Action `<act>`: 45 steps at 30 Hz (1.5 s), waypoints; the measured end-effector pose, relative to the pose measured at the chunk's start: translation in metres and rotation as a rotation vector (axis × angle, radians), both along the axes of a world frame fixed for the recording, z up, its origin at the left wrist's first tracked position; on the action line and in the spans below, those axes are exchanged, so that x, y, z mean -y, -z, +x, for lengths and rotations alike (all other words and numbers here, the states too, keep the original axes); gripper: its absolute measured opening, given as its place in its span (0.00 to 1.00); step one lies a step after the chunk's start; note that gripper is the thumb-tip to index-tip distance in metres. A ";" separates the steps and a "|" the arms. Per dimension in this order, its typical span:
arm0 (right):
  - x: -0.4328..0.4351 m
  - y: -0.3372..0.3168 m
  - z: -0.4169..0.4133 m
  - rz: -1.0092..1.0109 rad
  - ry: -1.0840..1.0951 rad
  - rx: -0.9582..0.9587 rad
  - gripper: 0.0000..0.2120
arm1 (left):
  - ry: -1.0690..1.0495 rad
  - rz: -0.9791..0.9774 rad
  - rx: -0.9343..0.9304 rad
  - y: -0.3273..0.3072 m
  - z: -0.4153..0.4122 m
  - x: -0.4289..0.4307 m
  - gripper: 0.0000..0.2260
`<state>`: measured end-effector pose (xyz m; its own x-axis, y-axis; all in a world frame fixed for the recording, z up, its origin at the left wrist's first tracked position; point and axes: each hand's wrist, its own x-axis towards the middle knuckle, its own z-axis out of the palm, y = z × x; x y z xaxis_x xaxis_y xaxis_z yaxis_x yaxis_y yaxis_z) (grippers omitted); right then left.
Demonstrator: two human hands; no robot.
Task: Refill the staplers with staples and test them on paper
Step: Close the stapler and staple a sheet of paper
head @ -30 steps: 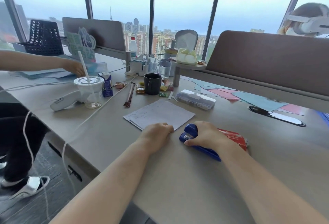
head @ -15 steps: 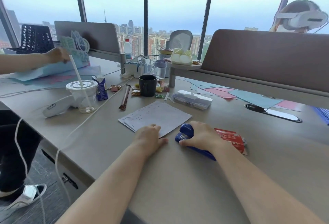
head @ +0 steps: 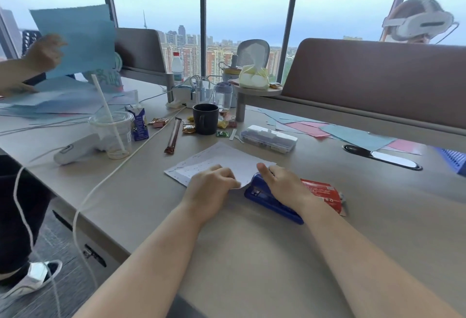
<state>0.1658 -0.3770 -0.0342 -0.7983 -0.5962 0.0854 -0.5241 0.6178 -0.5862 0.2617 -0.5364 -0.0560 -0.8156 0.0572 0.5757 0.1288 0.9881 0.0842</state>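
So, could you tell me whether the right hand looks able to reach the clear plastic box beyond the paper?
Probably yes: the clear plastic box lies just beyond the right hand, with bare desk between, but that hand is pressing the blue stapler.

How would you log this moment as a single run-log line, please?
phase: test | left hand: holding white paper corner at blue stapler mouth | right hand: on stapler top | red packet: behind stapler
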 end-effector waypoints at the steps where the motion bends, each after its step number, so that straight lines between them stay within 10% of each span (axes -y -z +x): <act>1: 0.000 0.000 0.000 -0.047 0.017 0.008 0.24 | 0.045 -0.003 0.009 0.000 0.000 0.000 0.13; 16: 0.020 -0.013 -0.018 0.007 0.056 0.027 0.06 | 0.093 0.189 0.191 0.001 0.001 -0.007 0.08; 35: 0.050 0.003 -0.032 0.256 0.137 -0.037 0.17 | 0.104 0.262 0.200 0.006 -0.001 0.000 0.10; 45: 0.053 -0.001 -0.031 0.254 0.115 0.166 0.19 | -0.555 0.374 0.210 -0.002 0.006 0.019 0.20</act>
<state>0.1344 -0.4304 -0.0332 -0.8522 -0.4870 -0.1914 -0.3528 0.8048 -0.4772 0.2675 -0.5555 -0.0541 -0.7630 -0.5710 0.3029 -0.4423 0.8030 0.3995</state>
